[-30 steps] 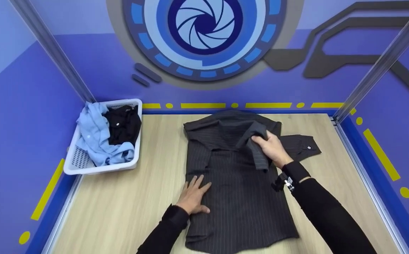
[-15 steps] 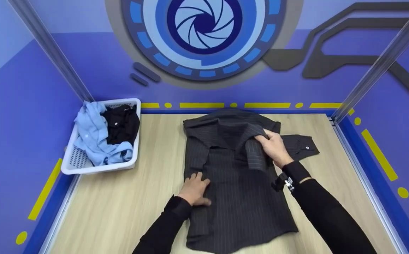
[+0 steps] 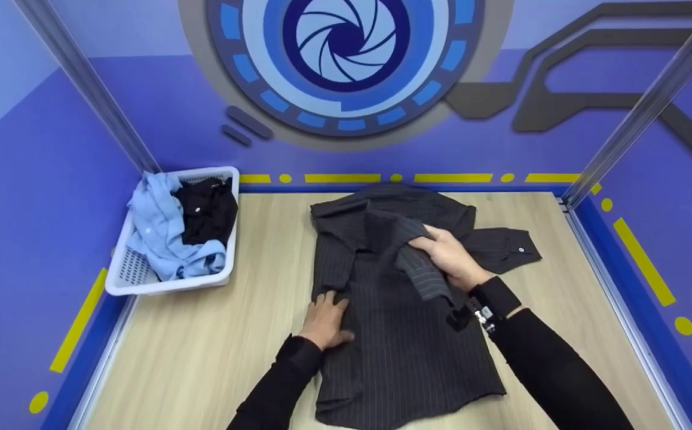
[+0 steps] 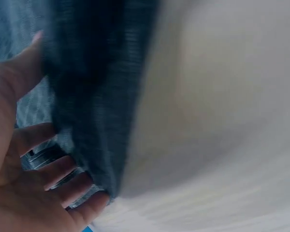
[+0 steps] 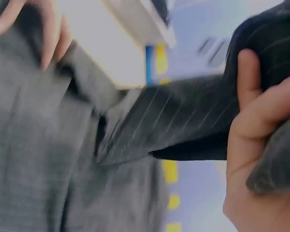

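Note:
A dark grey pinstriped shirt (image 3: 406, 352) lies on the table with its left edge folded inward. My right hand (image 3: 446, 254) grips a sleeve (image 3: 423, 278) of it, lifted over the upper part of the shirt; the loose end hangs below the fingers. In the right wrist view, thumb and fingers (image 5: 251, 125) curl round the bunched striped cloth. My left hand (image 3: 325, 322) rests on the folded left edge, fingers loosely spread; the left wrist view shows them along the cloth's border (image 4: 99, 159). Another sleeve end with a white-buttoned cuff (image 3: 519, 248) sticks out at the right.
A white plastic basket (image 3: 232, 239) stands at the table's back left, with a light blue garment (image 3: 161, 221) and a black garment (image 3: 208, 215) in it. Blue printed walls (image 3: 298, 155) enclose the wooden table (image 3: 214, 346) at the back and sides.
My right hand has drawn the sleeve a little to the left and toward the person, and the hanging end has swung. The left hand stays on the left edge, its fingers slightly more bent.

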`<state>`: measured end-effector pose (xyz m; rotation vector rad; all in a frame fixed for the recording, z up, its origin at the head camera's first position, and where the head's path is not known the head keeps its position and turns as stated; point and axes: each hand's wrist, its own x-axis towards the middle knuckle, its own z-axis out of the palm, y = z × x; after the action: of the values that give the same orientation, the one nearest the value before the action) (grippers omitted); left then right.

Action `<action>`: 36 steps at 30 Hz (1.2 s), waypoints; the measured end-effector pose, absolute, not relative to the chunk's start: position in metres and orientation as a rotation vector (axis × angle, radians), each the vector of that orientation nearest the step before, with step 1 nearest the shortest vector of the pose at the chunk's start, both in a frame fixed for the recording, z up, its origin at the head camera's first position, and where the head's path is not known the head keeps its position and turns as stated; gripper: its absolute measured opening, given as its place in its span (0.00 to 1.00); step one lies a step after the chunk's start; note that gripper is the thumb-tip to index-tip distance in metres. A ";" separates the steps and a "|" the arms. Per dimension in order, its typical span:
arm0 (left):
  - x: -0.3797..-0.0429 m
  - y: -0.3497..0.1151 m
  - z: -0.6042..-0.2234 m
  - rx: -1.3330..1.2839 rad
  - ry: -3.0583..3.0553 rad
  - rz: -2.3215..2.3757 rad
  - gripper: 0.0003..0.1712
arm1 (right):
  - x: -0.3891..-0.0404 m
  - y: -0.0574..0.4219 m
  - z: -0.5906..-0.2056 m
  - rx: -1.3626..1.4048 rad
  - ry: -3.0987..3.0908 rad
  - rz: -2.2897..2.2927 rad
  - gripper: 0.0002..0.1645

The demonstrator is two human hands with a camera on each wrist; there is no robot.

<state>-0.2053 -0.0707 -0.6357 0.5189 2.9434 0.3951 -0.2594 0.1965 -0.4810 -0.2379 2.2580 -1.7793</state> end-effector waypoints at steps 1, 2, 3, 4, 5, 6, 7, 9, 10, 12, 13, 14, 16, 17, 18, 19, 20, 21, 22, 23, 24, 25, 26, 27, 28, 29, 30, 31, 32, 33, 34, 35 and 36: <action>-0.208 -0.070 -0.633 0.498 2.952 0.491 0.35 | -0.258 0.192 -0.480 -0.345 2.350 -1.717 0.28; -0.210 -0.069 -0.631 0.465 2.955 0.607 0.28 | -0.255 0.187 -0.480 -0.452 2.474 -1.612 0.28; -0.212 -0.068 -0.629 0.425 2.948 0.738 0.21 | -0.252 0.182 -0.480 -0.549 2.612 -1.473 0.28; -0.216 -0.067 -0.626 0.377 2.930 0.882 0.15 | -0.249 0.178 -0.482 -0.624 2.744 -1.316 0.29; -0.219 -0.065 -0.624 0.311 2.879 1.042 0.12 | -0.246 0.174 -0.484 -0.703 2.846 -1.159 0.29; -0.222 -0.063 -0.621 0.233 2.790 1.222 0.12 | -0.241 0.170 -0.487 -0.761 2.898 -1.024 0.29; -0.224 -0.062 -0.619 0.151 2.671 1.412 0.13 | -0.237 0.166 -0.490 -0.802 2.917 -0.904 0.31; -0.229 -0.059 -0.614 -0.001 2.361 1.755 0.20 | -0.227 0.156 -0.497 -0.882 2.901 -0.705 0.33; -0.231 -0.058 -0.611 -0.071 2.189 1.889 0.24 | -0.223 0.151 -0.501 -0.929 2.888 -0.611 0.34; -0.233 -0.056 -0.607 -0.162 1.897 2.050 0.31 | -0.213 0.140 -0.509 -1.053 2.850 -0.443 0.37; -0.234 -0.056 -0.606 -0.186 1.805 2.079 0.33 | -0.208 0.135 -0.512 -1.103 2.820 -0.382 0.39; -0.235 -0.056 -0.606 -0.201 1.751 2.086 0.35 | -0.203 0.130 -0.516 -1.151 2.789 -0.332 0.40; -0.236 -0.057 -0.608 -0.223 1.729 2.066 0.37 | -0.193 0.120 -0.525 -1.224 2.723 -0.272 0.42; -0.235 -0.058 -0.610 -0.230 1.752 2.048 0.38 | -0.189 0.115 -0.529 -1.244 2.687 -0.266 0.43; -0.235 -0.059 -0.612 -0.236 1.785 2.028 0.39 | -0.184 0.111 -0.533 -1.255 2.652 -0.265 0.44; -0.234 -0.060 -0.614 -0.252 1.823 2.002 0.41 | -0.180 0.108 -0.537 -1.259 2.618 -0.268 0.45; -0.234 -0.061 -0.615 -0.256 1.863 1.979 0.43 | -0.176 0.105 -0.541 -1.261 2.586 -0.274 0.46; -0.233 -0.062 -0.617 -0.254 1.901 1.954 0.44 | -0.172 0.102 -0.545 -1.261 2.557 -0.278 0.46; -0.232 -0.062 -0.619 -0.254 1.947 1.926 0.44 | -0.168 0.100 -0.548 -1.252 2.524 -0.292 0.47; -0.232 -0.063 -0.620 -0.255 2.003 1.898 0.44 | -0.165 0.099 -0.552 -1.244 2.495 -0.303 0.48; -0.232 -0.063 -0.621 -0.262 2.062 1.873 0.41 | -0.163 0.098 -0.555 -1.239 2.464 -0.320 0.48; -0.232 -0.063 -0.622 -0.272 2.143 1.840 0.38 | -0.161 0.097 -0.558 -1.236 2.427 -0.347 0.48; -0.232 -0.063 -0.623 -0.275 2.240 1.805 0.34 | -0.160 0.096 -0.561 -1.235 2.383 -0.391 0.48; -0.232 -0.063 -0.625 -0.282 2.347 1.754 0.29 | -0.159 0.096 -0.563 -1.238 2.334 -0.442 0.47; -0.232 -0.063 -0.626 -0.299 2.457 1.691 0.25 | -0.159 0.096 -0.566 -1.225 2.270 -0.516 0.45; -0.232 -0.063 -0.627 -0.307 2.567 1.620 0.21 | -0.159 0.096 -0.568 -1.215 2.203 -0.589 0.44; -0.232 -0.063 -0.628 -0.307 2.667 1.540 0.17 | -0.160 0.097 -0.571 -1.190 2.134 -0.660 0.42; -0.232 -0.064 -0.629 -0.301 2.758 1.455 0.15 | -0.161 0.099 -0.573 -1.160 2.071 -0.719 0.40; -0.232 -0.065 -0.629 -0.294 2.819 1.381 0.14 | -0.162 0.101 -0.575 -1.130 2.031 -0.755 0.39; -0.231 -0.066 -0.630 -0.292 2.848 1.317 0.14 | -0.163 0.103 -0.577 -1.114 2.030 -0.757 0.37; -0.231 -0.067 -0.630 -0.285 2.861 1.268 0.15 | -0.164 0.105 -0.579 -1.098 2.050 -0.735 0.35; -0.231 -0.069 -0.630 -0.276 2.849 1.240 0.17 | -0.165 0.108 -0.581 -1.092 2.099 -0.681 0.34; -0.231 -0.070 -0.630 -0.274 2.810 1.232 0.18 | -0.165 0.111 -0.582 -1.082 2.164 -0.607 0.33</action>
<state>-0.2314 -0.0704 -0.6301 -0.2738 2.8097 1.2316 -0.1655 0.1106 -0.5824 -1.0822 2.1636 -0.6070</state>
